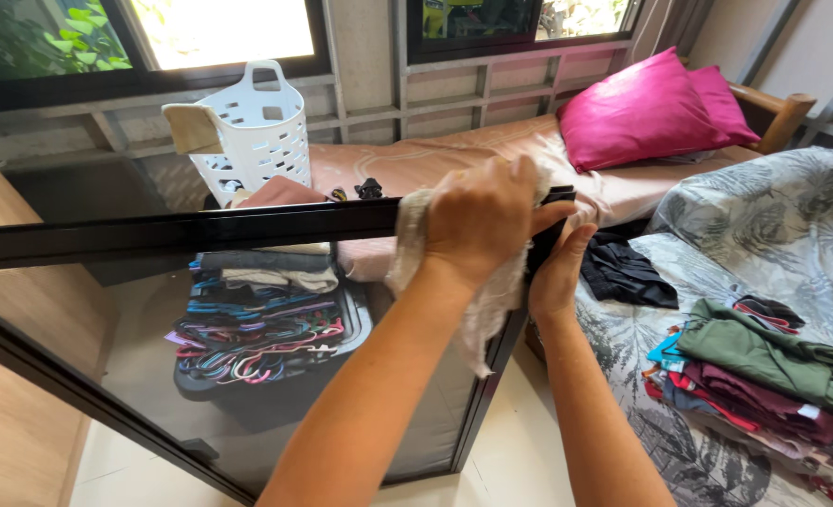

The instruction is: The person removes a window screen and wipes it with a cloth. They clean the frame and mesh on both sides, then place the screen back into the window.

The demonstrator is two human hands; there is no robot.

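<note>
The left hand (477, 221) presses a pale rag (485, 299) onto the top bar of a black-framed glass panel (191, 228), fingers closed over the cloth near the panel's right corner. The right hand (557, 272) grips that corner from below, fingers curled round the frame; most of them are hidden behind it.

Seen through the dark glass, a black tray (355, 324) holds a tangle of coloured hangers (247, 343), with folded clothes (266, 268) stacked at its far end. Behind the panel stands a white laundry basket (261, 131) with a tan cloth (191, 127) draped over its rim; what lies inside cannot be made out.

A bed (416, 160) with two pink pillows (637, 108) runs along the windows. To the right, folded garments (764, 361) are piled on a grey leaf-print cover (782, 221), cut off at the edge, and a black garment (623, 272) lies beside them.
</note>
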